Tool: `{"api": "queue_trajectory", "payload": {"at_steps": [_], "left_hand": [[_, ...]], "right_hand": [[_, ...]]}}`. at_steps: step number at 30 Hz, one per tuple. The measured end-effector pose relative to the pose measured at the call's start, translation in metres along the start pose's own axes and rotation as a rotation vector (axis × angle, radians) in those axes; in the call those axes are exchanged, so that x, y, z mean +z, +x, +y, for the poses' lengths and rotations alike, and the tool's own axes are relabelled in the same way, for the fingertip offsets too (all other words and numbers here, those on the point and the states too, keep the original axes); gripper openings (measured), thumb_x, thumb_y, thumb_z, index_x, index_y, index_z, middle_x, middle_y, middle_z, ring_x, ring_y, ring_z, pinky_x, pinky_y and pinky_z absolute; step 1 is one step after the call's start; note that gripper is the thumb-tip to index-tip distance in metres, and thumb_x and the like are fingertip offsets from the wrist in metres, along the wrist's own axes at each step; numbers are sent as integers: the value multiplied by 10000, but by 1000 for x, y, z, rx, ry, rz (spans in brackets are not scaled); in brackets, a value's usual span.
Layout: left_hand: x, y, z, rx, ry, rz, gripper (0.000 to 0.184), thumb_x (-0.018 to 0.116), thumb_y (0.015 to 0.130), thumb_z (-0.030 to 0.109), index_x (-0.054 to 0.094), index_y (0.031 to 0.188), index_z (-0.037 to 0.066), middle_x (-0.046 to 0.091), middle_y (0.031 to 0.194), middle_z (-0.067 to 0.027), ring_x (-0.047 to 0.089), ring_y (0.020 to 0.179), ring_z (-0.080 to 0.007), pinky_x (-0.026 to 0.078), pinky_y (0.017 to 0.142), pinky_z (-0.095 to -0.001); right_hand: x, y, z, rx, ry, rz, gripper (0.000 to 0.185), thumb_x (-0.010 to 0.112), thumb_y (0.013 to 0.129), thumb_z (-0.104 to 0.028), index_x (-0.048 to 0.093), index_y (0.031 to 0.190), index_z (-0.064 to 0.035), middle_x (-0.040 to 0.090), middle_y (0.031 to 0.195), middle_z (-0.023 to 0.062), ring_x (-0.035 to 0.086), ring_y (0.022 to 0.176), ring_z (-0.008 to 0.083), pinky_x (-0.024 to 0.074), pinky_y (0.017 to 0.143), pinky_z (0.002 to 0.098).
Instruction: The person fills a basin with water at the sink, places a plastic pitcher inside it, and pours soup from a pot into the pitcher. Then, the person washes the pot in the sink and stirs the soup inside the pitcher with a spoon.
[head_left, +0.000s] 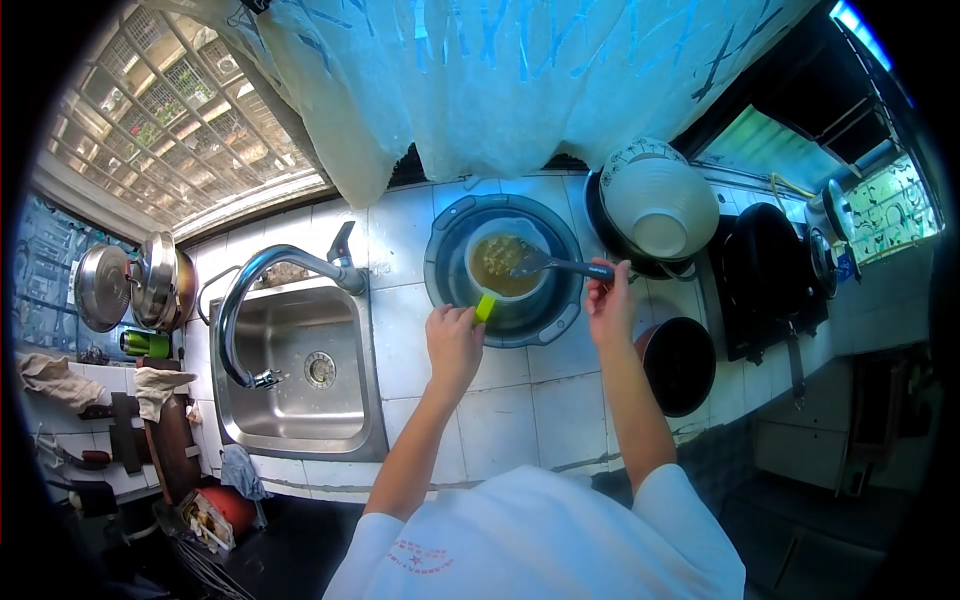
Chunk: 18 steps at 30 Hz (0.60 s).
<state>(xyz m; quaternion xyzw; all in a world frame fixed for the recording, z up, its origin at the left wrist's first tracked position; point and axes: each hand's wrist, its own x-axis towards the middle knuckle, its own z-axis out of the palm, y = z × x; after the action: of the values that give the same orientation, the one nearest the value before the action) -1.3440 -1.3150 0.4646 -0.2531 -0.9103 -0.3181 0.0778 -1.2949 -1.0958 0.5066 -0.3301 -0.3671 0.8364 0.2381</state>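
A white bowl-like vessel (pixel 540 258) with a green handle (pixel 485 308) sits inside a wide grey-blue basin (pixel 437 262). Cloudy yellowish liquid and pale lumpy food (pixel 494 258) fill it. My left hand (pixel 455 348) is closed on the green handle, at the basin's near edge. Between the fingers of my right hand (pixel 611 302) is the shaft of a dark spoon (pixel 572 266). Its head dips into the food from the right. Whether that head is slotted I cannot tell.
At left, a steel sink (pixel 290 427) has a curved faucet (pixel 235 300) over it. Right of the basin stand stacked pale bowls (pixel 660 205) and a dark pot (pixel 679 366). Farther right, a black wok (pixel 768 262) rests on the stove (pixel 738 335). A curtain (pixel 480 90) hangs behind.
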Motion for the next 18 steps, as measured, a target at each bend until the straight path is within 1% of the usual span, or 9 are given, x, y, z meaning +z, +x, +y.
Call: {"api": "queue_trajectory", "payload": {"at_steps": [3,5,6,8,9,11,15,17,18], "left_hand": [[1,1,2,-7,-5,-8,208,662,690,44,630,894,14,618,898,-121,528,944,-301,412,837,-384],[2,2,3,-11,-7,-13,205,654,693,34,626,895,11,615,892,-124,531,932,-297,417,827,-378],[3,3,2,-17,-10,-24,204,644,694,41,626,896,12,609,878,-119,531,911,-297,416,809,-385],[5,3,1,-23,-12,-35,203,633,696,48,626,896,14,603,864,-114,530,891,-297,415,792,-392],[7,3,1,-14,-1,-17,213,625,695,41,619,906,13,600,851,-115,530,875,-294,414,777,-392],[11,3,0,-4,11,1,224,616,694,35,611,916,11,596,837,-117,530,859,-291,413,763,-393],[14,7,3,-34,63,-10,268,583,712,18,583,981,3,596,844,-130,528,866,-287,387,797,-391],[16,9,3,-43,80,-15,256,568,725,5,581,980,-9,600,863,-142,526,878,-284,371,829,-395],[19,9,3,-31,116,-2,288,562,724,2,566,1012,-6,599,864,-141,525,883,-284,357,842,-413]], "right_hand": [[5,-7,-7,-90,-137,-54,426,421,934,-398,596,950,-10,524,608,21,454,491,60,320,372,178],[5,-8,-9,-327,-488,-273,343,467,928,-341,598,953,-24,538,649,28,486,549,74,350,411,214],[8,-7,-11,-326,-489,-274,343,467,928,-341,598,953,-24,538,649,28,486,549,74,350,411,214],[18,-5,-16,-798,-865,-545,239,534,898,-260,603,923,-33,540,698,50,510,596,139,385,473,273],[23,-7,-17,-798,-864,-545,239,534,898,-260,603,923,-33,540,698,50,510,596,139,385,473,273],[35,-13,-17,-974,-1139,-613,169,581,857,-200,607,886,-35,535,746,77,528,655,216,408,539,328],[43,6,12,-1031,-1169,-636,152,604,832,-196,620,867,-49,528,747,92,529,639,252,414,539,330],[42,14,24,-822,-1169,-525,166,607,830,-204,622,880,-46,542,756,99,537,634,255,416,551,332],[37,25,34,-821,-1168,-527,166,607,830,-204,622,880,-46,542,756,99,537,634,255,416,551,332]]}}
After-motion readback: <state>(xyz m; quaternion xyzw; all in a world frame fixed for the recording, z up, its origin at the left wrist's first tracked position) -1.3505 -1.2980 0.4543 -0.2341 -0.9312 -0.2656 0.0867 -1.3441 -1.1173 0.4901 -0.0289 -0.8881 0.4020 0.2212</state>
